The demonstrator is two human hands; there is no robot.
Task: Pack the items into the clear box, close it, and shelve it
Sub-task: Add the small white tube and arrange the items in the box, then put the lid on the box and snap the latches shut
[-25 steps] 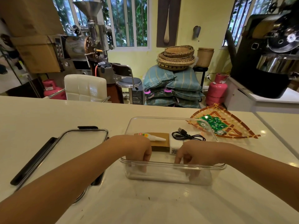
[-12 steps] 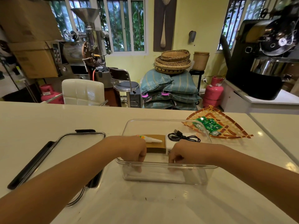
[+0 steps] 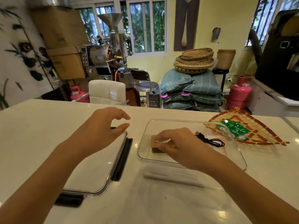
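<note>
Now your right hand (image 3: 179, 147) is down inside the clear box (image 3: 239, 152), fingers pinched on the white tube (image 3: 163, 141) atop the brown block (image 3: 154, 145). Black cable (image 3: 210, 140) also lies inside. Your left hand (image 3: 103, 131) hovers spread and empty over the lid (image 3: 97, 172), flat on the counter (image 3: 32, 126) beside the box.

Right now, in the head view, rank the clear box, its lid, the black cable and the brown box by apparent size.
1. Clear box and lid: look about alike; the lid is partly behind the left arm, so no ranking.
2. Black cable and brown box: unsure, since the right hand covers most of the brown box.
</note>
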